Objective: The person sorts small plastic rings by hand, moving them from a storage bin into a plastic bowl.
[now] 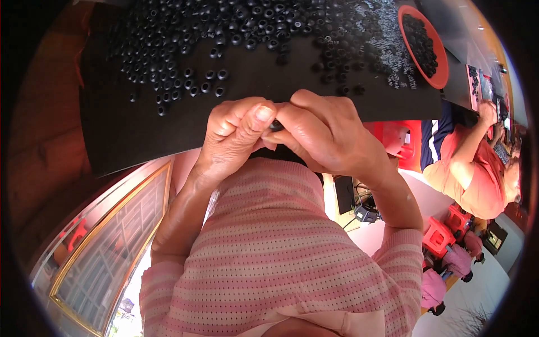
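Just beyond the near edge of a black tabletop [247,84], close in front of the wearer's chest, two bare hands meet fingertip to fingertip. Between them is a small dark piece [275,124], almost wholly hidden by the fingers, so its shape cannot be made out. The left hand [238,126] pinches, thumb on top and pointing toward the other hand, its fingers folded beneath. The right hand [331,135] curls round from the other side, its index finger and thumb closed on the same piece. Held this way, from both sides, something so tiny is probably easier to steady, and it sits directly under the wearer's eyes.

Loose black ring-like beads [224,22] spread across the far part of the tabletop, thinning toward the hands; lying in a single scatter, they can likely be picked up one by one. To their right lies a patch of small silvery bits [390,39], seemingly kept to one side so the two kinds stay apart. Beside that, an orange bowl [442,63] contains more dark pieces [420,48], its rim probably keeping them from rolling away. At right, beyond a red stool [414,147], sits a co-worker in orange [474,174].
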A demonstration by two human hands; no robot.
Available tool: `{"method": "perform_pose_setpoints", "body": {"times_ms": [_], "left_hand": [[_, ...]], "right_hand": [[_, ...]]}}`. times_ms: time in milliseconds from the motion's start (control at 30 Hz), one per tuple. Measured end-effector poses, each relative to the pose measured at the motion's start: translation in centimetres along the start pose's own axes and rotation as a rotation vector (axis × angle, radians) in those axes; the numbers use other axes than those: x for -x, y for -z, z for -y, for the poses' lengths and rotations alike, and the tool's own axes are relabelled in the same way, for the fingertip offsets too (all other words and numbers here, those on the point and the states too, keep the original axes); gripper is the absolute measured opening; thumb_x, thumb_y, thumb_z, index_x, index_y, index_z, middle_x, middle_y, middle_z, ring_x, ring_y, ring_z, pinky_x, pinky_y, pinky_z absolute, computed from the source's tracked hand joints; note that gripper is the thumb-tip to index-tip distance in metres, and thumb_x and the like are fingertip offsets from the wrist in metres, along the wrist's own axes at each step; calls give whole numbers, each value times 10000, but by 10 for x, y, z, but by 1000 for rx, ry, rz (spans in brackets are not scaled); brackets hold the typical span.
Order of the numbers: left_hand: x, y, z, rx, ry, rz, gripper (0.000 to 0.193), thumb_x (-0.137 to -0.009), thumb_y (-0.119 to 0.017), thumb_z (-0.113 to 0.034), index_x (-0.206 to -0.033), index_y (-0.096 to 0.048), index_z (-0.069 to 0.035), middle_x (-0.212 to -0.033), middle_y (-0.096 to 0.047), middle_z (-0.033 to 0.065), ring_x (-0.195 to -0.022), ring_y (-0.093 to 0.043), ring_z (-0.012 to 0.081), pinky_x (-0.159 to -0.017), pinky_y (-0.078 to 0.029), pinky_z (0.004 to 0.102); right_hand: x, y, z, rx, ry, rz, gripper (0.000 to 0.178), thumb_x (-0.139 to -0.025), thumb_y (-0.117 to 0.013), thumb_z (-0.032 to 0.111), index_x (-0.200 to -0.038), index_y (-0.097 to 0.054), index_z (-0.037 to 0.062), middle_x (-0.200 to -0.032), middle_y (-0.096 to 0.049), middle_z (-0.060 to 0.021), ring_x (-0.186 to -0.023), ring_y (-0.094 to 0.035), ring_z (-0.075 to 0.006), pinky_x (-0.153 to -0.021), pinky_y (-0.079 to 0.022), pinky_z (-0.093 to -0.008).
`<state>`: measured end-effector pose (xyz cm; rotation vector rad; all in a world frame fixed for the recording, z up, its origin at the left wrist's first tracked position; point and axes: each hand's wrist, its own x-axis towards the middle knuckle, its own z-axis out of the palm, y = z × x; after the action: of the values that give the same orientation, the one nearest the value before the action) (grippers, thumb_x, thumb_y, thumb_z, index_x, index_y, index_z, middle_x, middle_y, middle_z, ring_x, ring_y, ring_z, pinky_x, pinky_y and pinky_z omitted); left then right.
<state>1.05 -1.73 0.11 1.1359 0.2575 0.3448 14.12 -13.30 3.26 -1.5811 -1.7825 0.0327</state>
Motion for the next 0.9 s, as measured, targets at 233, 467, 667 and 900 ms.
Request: {"method": "perform_pose_setpoints", "body": {"times_ms": [233,467,667,900], "left_hand": [[-5,9,1,51,-127,139,458,-1007,-449,-337,-706,-559,-10,-677,-552,36,-499,-391,57,-449,-291,216],[-5,5,-4,-59,-27,145,480,-1007,-455,-303,-631,-522,-13,-627,-542,48,-484,-370,60,-437,-272,217],[-7,4,-8,-64,-24,179,458,-999,-481,-292,-640,-521,-9,-618,-531,34,-510,-409,72,-462,-316,224],[-8,7,-9,-138,-44,250,402,-991,-503,-239,-661,-509,-10,-597,-512,24,-550,-475,101,-511,-390,255]], "right_hand": [[7,16,6,-54,-116,-51,267,-767,-723,188,-872,-547,17,-706,-499,-74,-547,-525,-224,-433,-425,-330],[37,94,-58,400,-477,-293,248,-843,-678,155,-1036,-594,24,-828,-583,-125,-744,-599,-294,-642,-474,-376],[63,164,-130,717,-701,-180,243,-868,-652,155,-1051,-614,0,-827,-586,-125,-761,-589,-254,-685,-471,-345],[51,98,-57,283,-567,114,162,-864,-631,113,-994,-592,25,-878,-553,-116,-760,-581,-316,-651,-464,-358]]}}
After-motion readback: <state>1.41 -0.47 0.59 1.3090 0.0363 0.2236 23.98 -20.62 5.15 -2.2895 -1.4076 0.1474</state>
